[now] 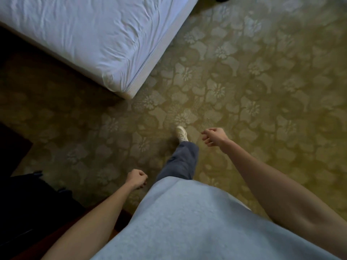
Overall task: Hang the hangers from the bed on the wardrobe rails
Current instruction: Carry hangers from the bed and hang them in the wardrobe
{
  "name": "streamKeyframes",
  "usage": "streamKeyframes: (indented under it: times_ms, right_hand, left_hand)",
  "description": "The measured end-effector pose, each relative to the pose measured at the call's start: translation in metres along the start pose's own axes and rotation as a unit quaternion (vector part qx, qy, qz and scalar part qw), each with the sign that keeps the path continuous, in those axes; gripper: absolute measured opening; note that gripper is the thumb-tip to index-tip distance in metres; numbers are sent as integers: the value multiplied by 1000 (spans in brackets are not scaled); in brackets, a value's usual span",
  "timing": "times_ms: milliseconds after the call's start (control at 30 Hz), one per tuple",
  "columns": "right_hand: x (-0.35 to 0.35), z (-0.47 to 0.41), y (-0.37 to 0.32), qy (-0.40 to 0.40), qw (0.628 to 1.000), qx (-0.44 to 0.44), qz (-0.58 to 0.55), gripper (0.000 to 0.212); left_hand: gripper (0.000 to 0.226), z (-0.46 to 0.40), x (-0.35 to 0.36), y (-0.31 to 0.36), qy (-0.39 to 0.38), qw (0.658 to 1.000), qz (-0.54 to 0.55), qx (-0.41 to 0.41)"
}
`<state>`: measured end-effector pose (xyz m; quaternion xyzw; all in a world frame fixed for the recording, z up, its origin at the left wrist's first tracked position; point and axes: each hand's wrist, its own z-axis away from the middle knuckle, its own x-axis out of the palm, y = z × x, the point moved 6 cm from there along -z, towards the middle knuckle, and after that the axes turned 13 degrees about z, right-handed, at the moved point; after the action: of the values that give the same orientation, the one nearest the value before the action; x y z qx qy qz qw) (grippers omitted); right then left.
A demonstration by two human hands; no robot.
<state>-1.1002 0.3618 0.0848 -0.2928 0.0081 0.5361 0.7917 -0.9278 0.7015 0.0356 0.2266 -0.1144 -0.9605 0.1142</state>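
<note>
Head cam, looking down. Bed w/ wrinkled white fitted sheet point(80, 34) fills upper left; one corner points toward centre. No hangers or wardrobe rails in view, so location can't be told.

Left hand point(136, 178) low, centre-left: fingers curled into loose fist, holding nothing. Right hand point(214, 136) further fwd, right of centre: fingers loosely curled, hanging, nothing held.

Olive-gold floral-pattern carpet point(262, 81) covers floor. One leg in dark blue trousers point(181, 162) stretched fwd, pale shoe point(181, 133) on carpet, just beside right hand in frame. Light grey-blue top point(187, 222) fills bottom centre. Dark unclear objects point(28, 199) at lower left, too dim to ID.
</note>
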Motion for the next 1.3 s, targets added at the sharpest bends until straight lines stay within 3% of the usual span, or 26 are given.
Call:
streamKeyframes:
  times_ms: [133,300,567,700,800,1000,1300]
  right_hand:
    - [-61,-45,-17,23,997,54,41,22]
    - [-135,-77,-35,48,991,114,58,22]
    - [-228,-135,-57,75,977,199,-20,24]
    - [-277,-191,-99,66,973,221,-23,22]
    - [-315,-249,-164,49,979,200,6,22]
    - [-374,-367,-364,26,990,106,90,22]
    - [-367,-493,-668,-45,978,-81,186,23]
  left_hand:
    - [22,-38,-14,75,-12,1000,18,-13]
    - [22,-79,-36,226,-38,998,40,37]
    - [18,-130,-38,496,-91,985,82,123]
    - [17,-170,-49,594,-106,984,78,123]
    - [17,-208,-72,648,-83,990,78,83]
    - [17,-263,-155,730,8,987,158,-22]
    - [24,-331,-247,789,38,973,209,-95]
